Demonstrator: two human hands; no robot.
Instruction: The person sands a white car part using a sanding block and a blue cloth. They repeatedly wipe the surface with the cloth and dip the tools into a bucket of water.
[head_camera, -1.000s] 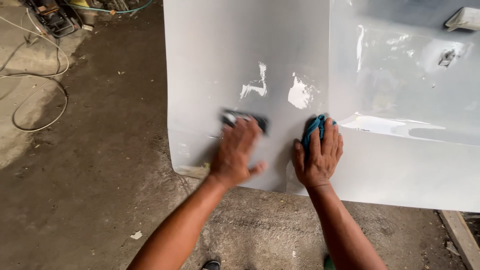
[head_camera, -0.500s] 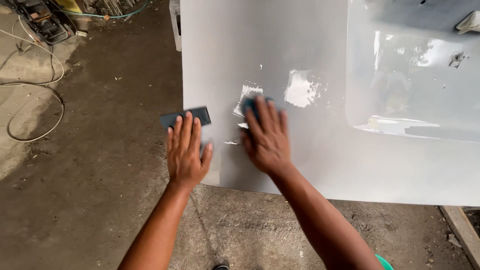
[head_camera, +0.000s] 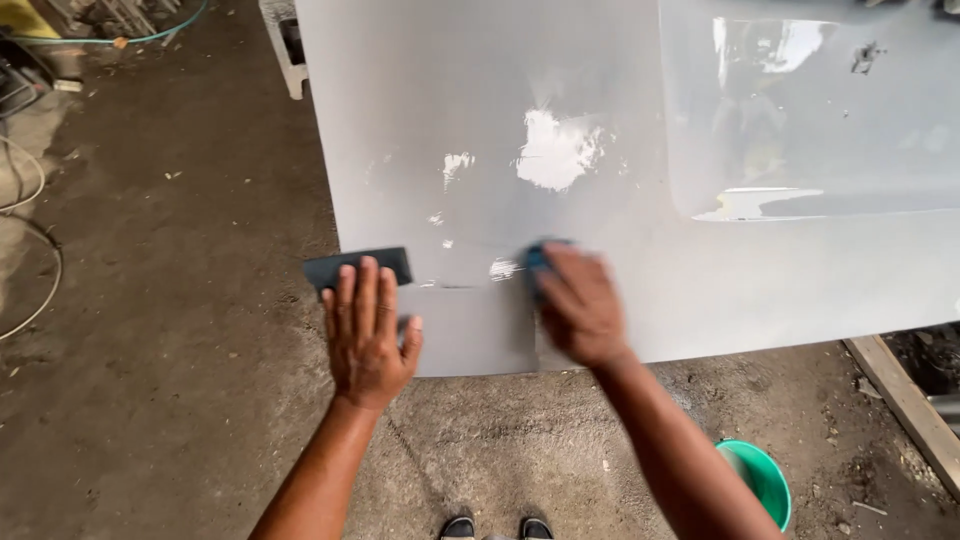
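A large grey car body panel (head_camera: 600, 120) lies flat in front of me, wet and glossy in patches. My left hand (head_camera: 368, 330) rests flat at the panel's near-left corner, fingers on a dark rectangular sanding block (head_camera: 358, 266) that overhangs the panel's left edge. My right hand (head_camera: 580, 305), blurred by motion, presses a blue cloth or pad (head_camera: 537, 260) against the panel near its front edge. Only a corner of the blue pad shows past the fingers.
A green bucket (head_camera: 762, 480) stands on the dirty concrete floor at the lower right. A wooden beam (head_camera: 900, 400) runs under the panel's right side. Cables (head_camera: 30, 290) trail at the far left, a concrete block (head_camera: 285, 50) at the panel's far-left corner. My shoes (head_camera: 495, 527) show below.
The view has shifted so the panel sits further right. My right hand slid the blue pad left, then back toward the near edge. My left hand moved the block to the panel's left edge.
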